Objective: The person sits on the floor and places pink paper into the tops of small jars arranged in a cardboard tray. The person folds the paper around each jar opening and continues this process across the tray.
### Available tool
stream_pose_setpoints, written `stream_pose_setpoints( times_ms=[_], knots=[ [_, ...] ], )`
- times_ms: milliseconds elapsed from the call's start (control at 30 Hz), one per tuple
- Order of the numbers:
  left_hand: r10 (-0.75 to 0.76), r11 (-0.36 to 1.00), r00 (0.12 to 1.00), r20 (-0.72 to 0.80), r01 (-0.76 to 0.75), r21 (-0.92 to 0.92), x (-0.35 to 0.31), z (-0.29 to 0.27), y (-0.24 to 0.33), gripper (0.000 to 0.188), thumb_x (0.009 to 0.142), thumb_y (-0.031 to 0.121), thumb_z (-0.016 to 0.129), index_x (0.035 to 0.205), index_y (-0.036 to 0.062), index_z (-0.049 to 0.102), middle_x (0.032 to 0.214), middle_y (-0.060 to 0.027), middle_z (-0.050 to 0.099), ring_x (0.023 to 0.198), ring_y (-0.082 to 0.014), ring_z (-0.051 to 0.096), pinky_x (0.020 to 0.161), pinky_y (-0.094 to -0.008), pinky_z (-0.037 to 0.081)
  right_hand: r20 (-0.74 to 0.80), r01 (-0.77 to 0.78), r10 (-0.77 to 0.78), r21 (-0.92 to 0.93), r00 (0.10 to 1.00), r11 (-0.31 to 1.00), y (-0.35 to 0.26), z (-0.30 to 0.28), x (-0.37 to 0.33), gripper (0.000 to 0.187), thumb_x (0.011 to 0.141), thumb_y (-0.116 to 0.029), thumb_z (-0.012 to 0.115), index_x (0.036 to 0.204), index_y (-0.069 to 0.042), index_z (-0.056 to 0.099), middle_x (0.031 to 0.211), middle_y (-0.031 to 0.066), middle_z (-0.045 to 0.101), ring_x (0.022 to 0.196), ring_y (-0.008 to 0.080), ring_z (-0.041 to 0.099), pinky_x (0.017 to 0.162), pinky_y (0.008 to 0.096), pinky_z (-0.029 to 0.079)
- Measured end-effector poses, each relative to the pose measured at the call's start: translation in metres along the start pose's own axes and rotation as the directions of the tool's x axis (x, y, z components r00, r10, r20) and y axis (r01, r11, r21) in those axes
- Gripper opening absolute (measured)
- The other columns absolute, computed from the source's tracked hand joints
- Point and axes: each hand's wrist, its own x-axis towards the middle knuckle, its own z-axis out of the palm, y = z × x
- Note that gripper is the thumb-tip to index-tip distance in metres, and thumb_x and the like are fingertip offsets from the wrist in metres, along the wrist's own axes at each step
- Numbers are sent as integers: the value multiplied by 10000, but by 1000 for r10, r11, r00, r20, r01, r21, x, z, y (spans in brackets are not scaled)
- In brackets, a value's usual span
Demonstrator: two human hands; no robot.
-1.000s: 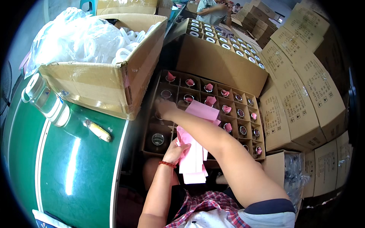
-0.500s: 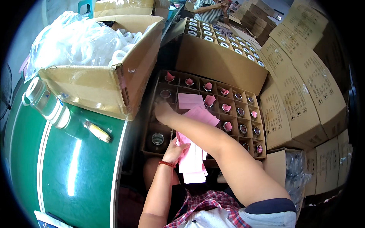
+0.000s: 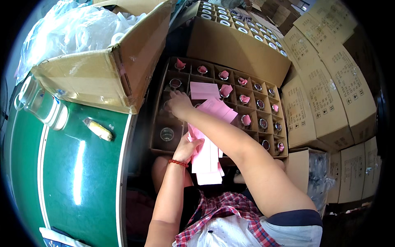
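Note:
My left hand (image 3: 187, 149) grips a fanned bunch of pink paper slips (image 3: 204, 160) in front of the divided carton (image 3: 226, 70). More pink slips (image 3: 218, 110) lie across the carton's dividers. My right hand (image 3: 180, 106) reaches over the left column of compartments, fingers bent down and together at a clear-rimmed container; anything pinched in them is hidden. Behind it stands one container (image 3: 175, 83) and nearer me another clear container (image 3: 166, 134), neither with paper showing. Several other containers have crumpled pink paper (image 3: 225, 90) in their mouths.
At left, a green table (image 3: 61, 164) bears a clear bottle (image 3: 43, 105), a yellow-handled wrapped item (image 3: 98, 129) and a carton (image 3: 90, 86) of white rings in plastic. Behind is a carton (image 3: 234, 47) of white-topped items. Stacked cartons (image 3: 312, 82) line the right.
The whole view has shifted, so the table and cartons sit higher in the picture. My right hand stays at the left column, its fingers now sharper. My left hand keeps the pink slips.

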Motion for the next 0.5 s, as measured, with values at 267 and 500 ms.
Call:
stream_pose_setpoints(
  times_ms=[267, 500],
  knots=[
    [-63, 993, 998, -10, 64, 97, 7, -13, -4, 367, 793, -100, 539, 1151, -28, 496, 1014, -106, 607, 876, -174, 610, 780, -291, 500, 331, -77, 7, 199, 944, 977, -6, -20, 8, 238, 738, -175, 547, 957, -141, 635, 879, 165, 648, 890, 347, 609, 807, 464, 435],
    [-43, 999, 999, 27, 44, -16, 5, -12, -9, 365, 796, -102, 546, 1149, -18, 503, 1034, -95, 611, 906, -167, 604, 812, -303, 497, 31, -57, 48, 381, 998, 923, 78, -74, 7, 399, 726, -201, 609, 1104, -77, 578, 1068, 162, 630, 996, 329, 597, 829, 412, 481]
  ],
)
